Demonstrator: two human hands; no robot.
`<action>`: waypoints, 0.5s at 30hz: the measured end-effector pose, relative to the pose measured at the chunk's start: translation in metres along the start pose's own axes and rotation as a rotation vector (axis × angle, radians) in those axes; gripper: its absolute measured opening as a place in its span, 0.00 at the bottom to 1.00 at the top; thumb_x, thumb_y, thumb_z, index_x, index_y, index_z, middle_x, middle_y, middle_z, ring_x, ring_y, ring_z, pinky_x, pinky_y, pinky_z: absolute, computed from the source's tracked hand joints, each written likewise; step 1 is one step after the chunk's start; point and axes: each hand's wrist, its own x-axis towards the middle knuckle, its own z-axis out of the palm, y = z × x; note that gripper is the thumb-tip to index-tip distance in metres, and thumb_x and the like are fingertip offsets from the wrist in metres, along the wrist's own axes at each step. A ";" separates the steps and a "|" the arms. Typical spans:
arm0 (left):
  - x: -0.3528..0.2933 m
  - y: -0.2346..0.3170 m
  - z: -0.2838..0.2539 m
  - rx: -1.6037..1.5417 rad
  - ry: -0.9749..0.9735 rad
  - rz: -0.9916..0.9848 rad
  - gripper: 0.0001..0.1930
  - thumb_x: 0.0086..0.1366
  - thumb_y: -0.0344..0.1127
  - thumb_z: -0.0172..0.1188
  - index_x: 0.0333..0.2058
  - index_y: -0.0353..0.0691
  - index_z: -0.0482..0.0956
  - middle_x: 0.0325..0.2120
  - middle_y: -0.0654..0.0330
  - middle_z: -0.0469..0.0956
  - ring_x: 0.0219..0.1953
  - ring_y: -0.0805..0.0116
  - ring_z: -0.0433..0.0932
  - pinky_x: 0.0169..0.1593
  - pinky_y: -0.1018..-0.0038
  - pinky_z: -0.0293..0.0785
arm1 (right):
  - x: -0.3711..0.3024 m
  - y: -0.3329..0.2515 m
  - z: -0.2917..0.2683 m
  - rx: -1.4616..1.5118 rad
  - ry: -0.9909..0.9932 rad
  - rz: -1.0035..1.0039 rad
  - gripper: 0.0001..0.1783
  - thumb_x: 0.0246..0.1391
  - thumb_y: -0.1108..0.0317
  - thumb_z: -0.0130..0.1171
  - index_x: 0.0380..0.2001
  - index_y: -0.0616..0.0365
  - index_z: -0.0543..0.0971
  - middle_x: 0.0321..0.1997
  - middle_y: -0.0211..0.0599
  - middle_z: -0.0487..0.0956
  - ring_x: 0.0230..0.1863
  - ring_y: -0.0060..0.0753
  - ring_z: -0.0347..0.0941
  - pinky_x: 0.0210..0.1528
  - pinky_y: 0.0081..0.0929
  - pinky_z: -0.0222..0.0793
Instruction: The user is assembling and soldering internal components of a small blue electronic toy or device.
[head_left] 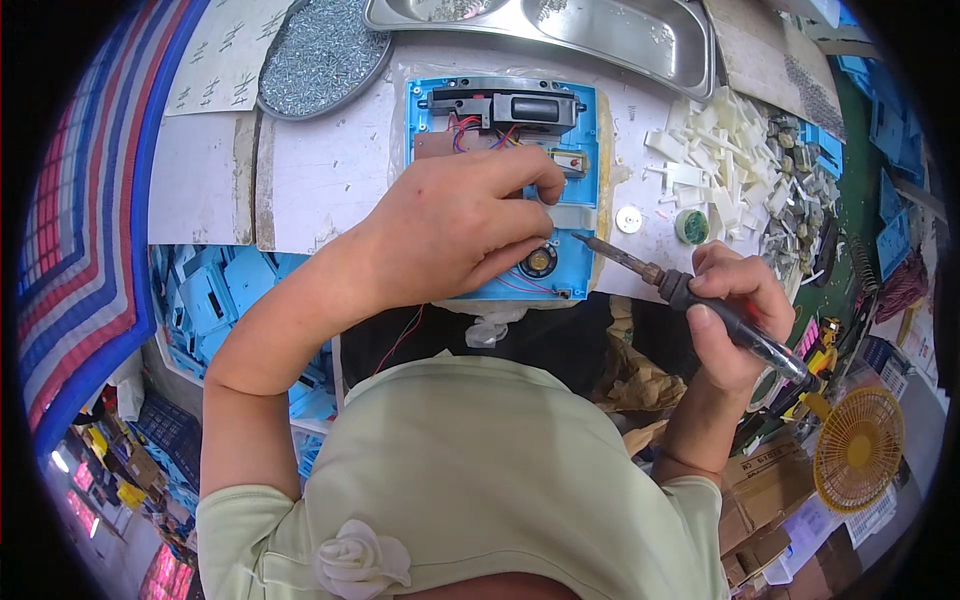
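Note:
A blue plastic casing (590, 205) lies on the table in front of me. It holds a black module (530, 110), red and blue wires, and a small round speaker (539, 262). My left hand (455, 215) reaches over the casing's middle with fingers bent together; whatever they grip is hidden beneath them. In my right hand (740, 305) is a soldering iron (725, 325), held by its dark handle and slanting toward the casing. Its tip is beside my left fingertips, over the casing's right side; I cannot tell whether it touches anything.
Loose white plastic parts (710, 160) pile up at the right, near a small green-filled pot (691, 227) and a white disc (628, 219). Far off stand a bowl of screws (325, 60) and a metal tray (620, 40). Blue casings (215, 300) lie lower left; a yellow fan (858, 450) is lower right.

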 end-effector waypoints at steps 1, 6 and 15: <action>0.001 0.000 0.000 0.011 -0.020 0.011 0.08 0.54 0.28 0.70 0.32 0.42 0.81 0.42 0.60 0.77 0.38 0.61 0.80 0.37 0.68 0.78 | -0.001 0.002 -0.001 -0.004 0.005 -0.012 0.13 0.44 0.72 0.70 0.32 0.66 0.79 0.25 0.37 0.78 0.24 0.28 0.68 0.33 0.27 0.63; 0.006 0.002 -0.006 0.116 -0.093 0.041 0.09 0.54 0.27 0.69 0.32 0.40 0.78 0.44 0.60 0.77 0.41 0.61 0.81 0.37 0.66 0.79 | -0.002 0.001 -0.003 -0.003 0.006 -0.005 0.13 0.44 0.72 0.70 0.32 0.66 0.80 0.26 0.37 0.79 0.26 0.29 0.70 0.36 0.29 0.66; 0.007 0.004 -0.006 0.161 -0.126 0.042 0.09 0.52 0.27 0.68 0.30 0.38 0.76 0.43 0.59 0.78 0.42 0.59 0.82 0.39 0.66 0.81 | -0.003 0.001 -0.003 -0.010 -0.004 -0.027 0.13 0.42 0.72 0.71 0.32 0.67 0.80 0.25 0.37 0.77 0.24 0.28 0.66 0.30 0.27 0.60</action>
